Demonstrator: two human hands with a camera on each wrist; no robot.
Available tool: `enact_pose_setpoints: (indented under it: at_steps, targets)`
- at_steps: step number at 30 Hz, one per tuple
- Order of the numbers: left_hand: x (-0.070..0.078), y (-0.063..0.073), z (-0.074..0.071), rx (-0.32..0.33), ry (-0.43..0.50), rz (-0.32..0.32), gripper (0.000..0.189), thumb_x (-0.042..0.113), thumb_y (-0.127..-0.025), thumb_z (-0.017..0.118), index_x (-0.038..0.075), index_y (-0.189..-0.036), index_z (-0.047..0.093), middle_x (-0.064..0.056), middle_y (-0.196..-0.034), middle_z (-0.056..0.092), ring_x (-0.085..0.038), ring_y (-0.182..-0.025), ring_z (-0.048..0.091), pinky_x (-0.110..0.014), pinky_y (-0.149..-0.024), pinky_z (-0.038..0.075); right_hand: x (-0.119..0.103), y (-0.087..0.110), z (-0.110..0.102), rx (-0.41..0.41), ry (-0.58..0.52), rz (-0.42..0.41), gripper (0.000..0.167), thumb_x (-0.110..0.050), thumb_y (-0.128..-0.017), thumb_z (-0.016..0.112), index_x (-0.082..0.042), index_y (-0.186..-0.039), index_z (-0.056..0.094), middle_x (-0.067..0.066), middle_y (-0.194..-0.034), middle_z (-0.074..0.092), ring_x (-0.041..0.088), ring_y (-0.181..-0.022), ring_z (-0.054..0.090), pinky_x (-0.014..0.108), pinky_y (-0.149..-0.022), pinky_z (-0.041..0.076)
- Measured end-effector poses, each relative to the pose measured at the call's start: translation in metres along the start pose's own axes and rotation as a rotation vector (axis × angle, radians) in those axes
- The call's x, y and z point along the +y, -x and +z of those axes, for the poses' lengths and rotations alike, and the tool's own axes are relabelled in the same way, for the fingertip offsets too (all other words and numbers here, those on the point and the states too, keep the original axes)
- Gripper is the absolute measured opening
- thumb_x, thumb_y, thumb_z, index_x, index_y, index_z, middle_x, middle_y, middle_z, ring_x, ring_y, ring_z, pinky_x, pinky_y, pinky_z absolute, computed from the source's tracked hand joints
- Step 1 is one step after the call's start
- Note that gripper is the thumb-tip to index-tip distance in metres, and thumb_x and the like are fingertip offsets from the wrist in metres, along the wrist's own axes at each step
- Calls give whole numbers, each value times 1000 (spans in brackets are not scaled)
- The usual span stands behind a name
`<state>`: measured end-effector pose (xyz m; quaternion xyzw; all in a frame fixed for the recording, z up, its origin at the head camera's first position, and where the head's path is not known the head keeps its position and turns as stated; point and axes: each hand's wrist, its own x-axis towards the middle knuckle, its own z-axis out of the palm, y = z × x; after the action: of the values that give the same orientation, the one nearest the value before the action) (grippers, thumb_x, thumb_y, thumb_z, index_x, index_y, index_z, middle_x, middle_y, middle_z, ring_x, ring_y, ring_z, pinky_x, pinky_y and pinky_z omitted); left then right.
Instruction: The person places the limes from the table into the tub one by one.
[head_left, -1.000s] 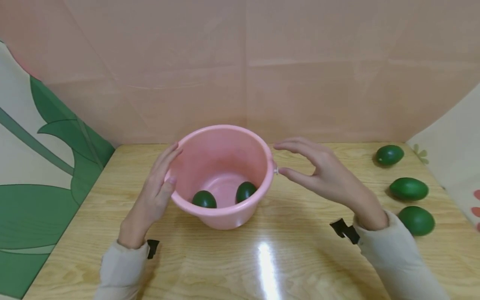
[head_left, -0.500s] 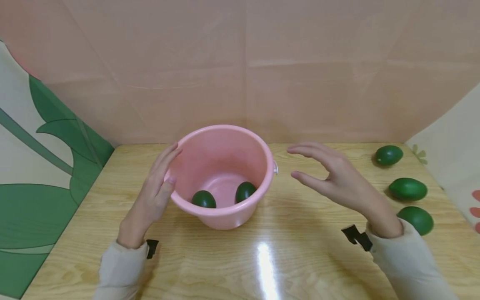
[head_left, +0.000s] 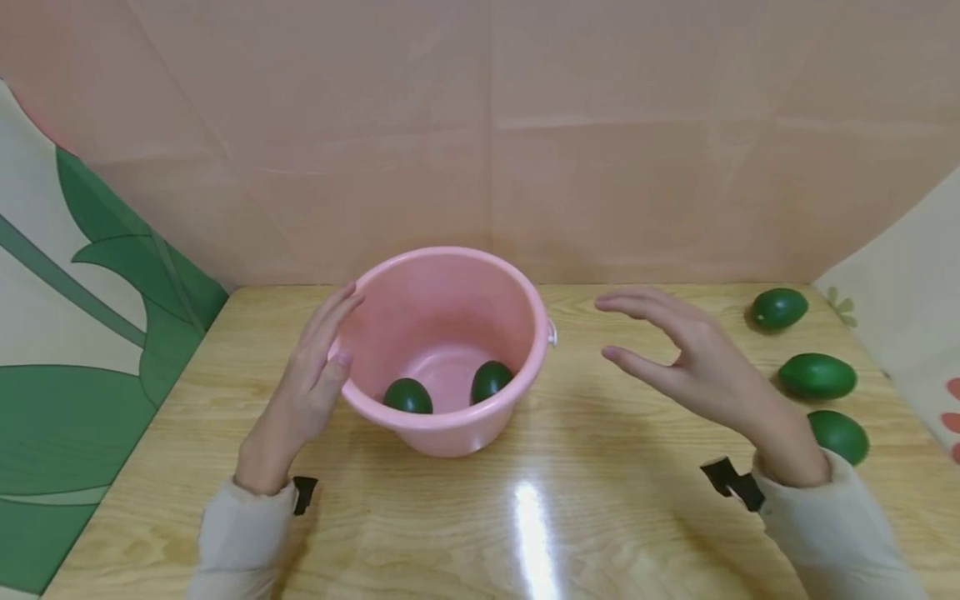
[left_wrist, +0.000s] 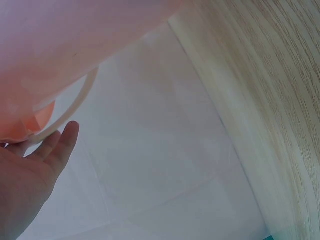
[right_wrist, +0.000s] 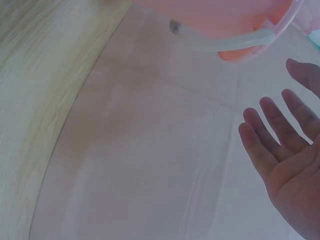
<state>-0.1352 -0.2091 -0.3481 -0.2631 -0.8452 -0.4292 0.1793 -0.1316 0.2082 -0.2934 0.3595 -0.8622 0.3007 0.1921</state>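
Note:
A pink plastic bucket (head_left: 450,425) stands upright on the wooden table in the head view. Inside it lie two smooth dark green avocado-like fruits (head_left: 408,396), one at the front left and the other (head_left: 491,381) at the right. My left hand (head_left: 306,379) rests against the bucket's left rim, its fingers fairly straight; the left wrist view shows the fingertips beside the rim and the pale handle (left_wrist: 75,106). To the right of the bucket, apart from it, my right hand (head_left: 701,362) hovers with fingers and thumb spread, holding nothing. The right wrist view shows the handle (right_wrist: 225,42) hanging at the bucket's side.
Three more green fruits lie along the table's right side: one at the back (head_left: 780,308), one in the middle (head_left: 817,376), and one (head_left: 842,436) partly behind my right forearm. A plain pinkish sheet (head_left: 495,150) hangs behind the table (head_left: 420,533).
My right hand has moved away from the bucket's right rim, toward the right. The left hand, the bucket and the fruits stay where they were.

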Motion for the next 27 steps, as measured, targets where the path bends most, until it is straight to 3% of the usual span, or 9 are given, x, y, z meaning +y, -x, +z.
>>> enact_pose_setpoints:
  at_steps: [20, 27]
  targets:
    - [0, -1, -1, 2, 3, 5, 59, 15, -94, 38, 13, -153, 37, -6, -164, 26, -32, -151, 24, -70, -113, 27, 7, 22, -7, 0, 29, 51, 64, 4, -72, 81, -12, -132, 62, 11, -130, 65, -8, -127, 47, 5, -105, 33]
    - [0, -1, -1, 5, 3, 8, 59, 17, -94, 38, 12, -153, 37, -6, -164, 26, -32, -151, 24, -70, -113, 27, 9, 34, -11, 1, 42, 115, 64, 1, -75, 80, -17, -133, 62, 9, -131, 64, -10, -128, 44, 3, -104, 31]
